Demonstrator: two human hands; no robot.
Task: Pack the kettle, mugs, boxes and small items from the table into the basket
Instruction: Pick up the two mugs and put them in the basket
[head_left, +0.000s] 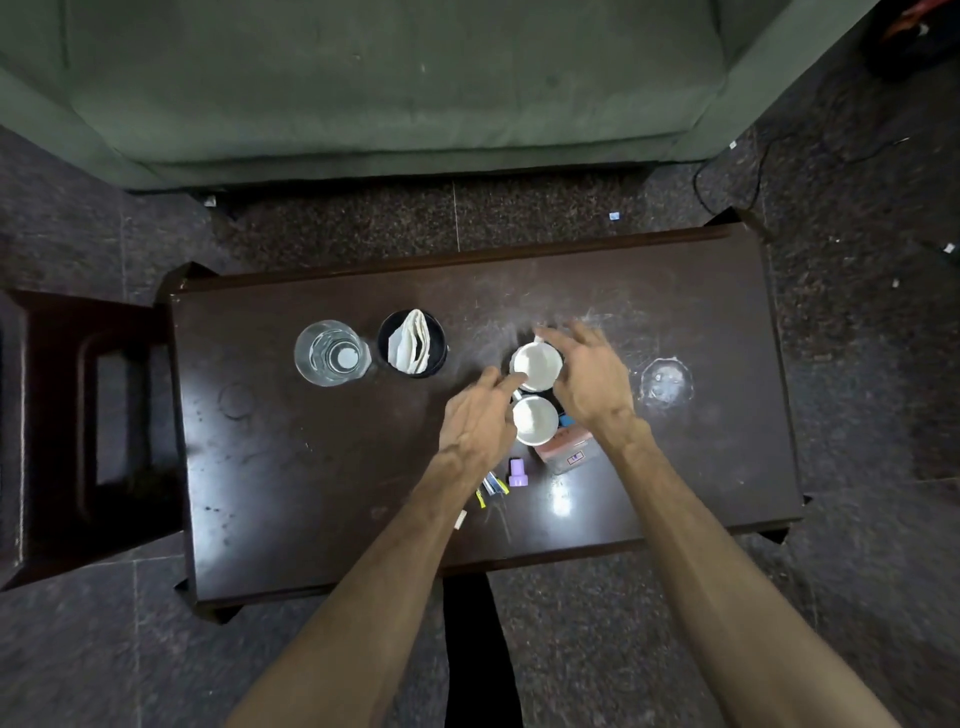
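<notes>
Fingers (569, 338) of the right hand (592, 382) spread loosely over the upper mug (536, 366) at frame centre, clamped on nothing; the left hand (475, 423), fingers extended, touches its rim. The lower mug (535, 420) sits just below. Best grip each mug's wall firmly before lifting. No basket shows.

Dark wooden desk (311, 467) carries: clear glass kettle (330, 353), black holder (413, 344) with paper, two white mugs (536, 366), pink box (563, 452), lilac cap (518, 473), sachets (491, 488).
</notes>
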